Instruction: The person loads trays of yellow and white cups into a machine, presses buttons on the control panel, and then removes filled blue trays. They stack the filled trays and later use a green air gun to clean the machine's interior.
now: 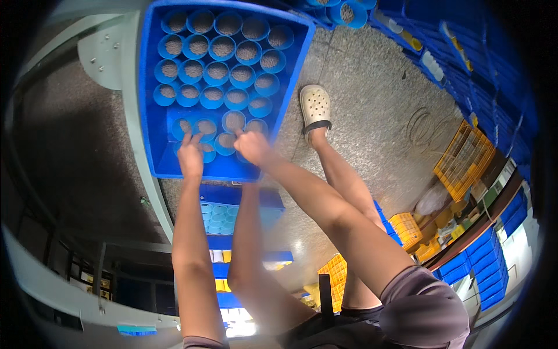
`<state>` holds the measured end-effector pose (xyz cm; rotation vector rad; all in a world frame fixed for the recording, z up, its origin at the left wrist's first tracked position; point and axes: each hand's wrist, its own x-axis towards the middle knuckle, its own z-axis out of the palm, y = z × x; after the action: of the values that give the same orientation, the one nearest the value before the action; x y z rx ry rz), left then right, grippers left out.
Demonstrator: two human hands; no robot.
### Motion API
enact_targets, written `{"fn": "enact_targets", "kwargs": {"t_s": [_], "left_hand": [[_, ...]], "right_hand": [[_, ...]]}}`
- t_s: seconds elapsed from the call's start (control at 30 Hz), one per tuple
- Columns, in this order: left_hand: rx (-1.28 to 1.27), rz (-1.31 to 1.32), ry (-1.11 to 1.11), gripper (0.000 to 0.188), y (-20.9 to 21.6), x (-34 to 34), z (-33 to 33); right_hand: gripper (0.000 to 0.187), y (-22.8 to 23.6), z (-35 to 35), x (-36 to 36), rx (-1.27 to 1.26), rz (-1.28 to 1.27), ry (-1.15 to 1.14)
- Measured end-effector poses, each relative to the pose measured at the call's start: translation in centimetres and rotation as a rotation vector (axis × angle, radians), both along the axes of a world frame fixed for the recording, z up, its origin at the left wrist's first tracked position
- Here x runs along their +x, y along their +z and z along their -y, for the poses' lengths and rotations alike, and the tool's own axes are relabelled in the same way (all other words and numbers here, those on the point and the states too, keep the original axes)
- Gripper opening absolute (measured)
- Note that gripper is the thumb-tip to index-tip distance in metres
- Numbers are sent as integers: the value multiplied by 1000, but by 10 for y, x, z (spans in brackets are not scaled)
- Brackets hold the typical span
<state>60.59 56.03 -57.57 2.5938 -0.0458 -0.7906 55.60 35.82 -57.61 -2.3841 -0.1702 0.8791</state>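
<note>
Blue cups, half-hidden grips

Left hand and right hand, fingers curled, cover cups at the blue crate's near end — whether either pinches a rim, I cannot tell. Pellet-filled rows stand beyond; farther off, more cups are cut off.

- Blue bin, pellet-filled cups: eleven o'clock
- Left hand at cups: bin's seven o'clock
- Right hand at cups: bin's five o'clock
- Clog: one o'clock

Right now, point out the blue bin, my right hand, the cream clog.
Blue bin (292, 78), head view: right wall.
Right hand (252, 146), head view: back of hand.
Cream clog (316, 106), head view: perforated upper.
</note>
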Motion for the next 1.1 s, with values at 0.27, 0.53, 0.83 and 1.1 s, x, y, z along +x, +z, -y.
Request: {"fn": "enact_targets", "kwargs": {"t_s": [0.27,0.53,0.83,1.1], "left_hand": [[116,-55,-135,43,0,1,33],[-154,80,212,35,137,-4,66],[-582,-327,964,23,282,-129,28],[-223,-242,1049,23,338,-300,-42]], "right_hand": [[27,-20,2,-17,-148,244,74],[16,235,65,66,81,216,-42],[30,556,-65,242,658,1016,244],[46,555,-290,483,134,985,360]]}}
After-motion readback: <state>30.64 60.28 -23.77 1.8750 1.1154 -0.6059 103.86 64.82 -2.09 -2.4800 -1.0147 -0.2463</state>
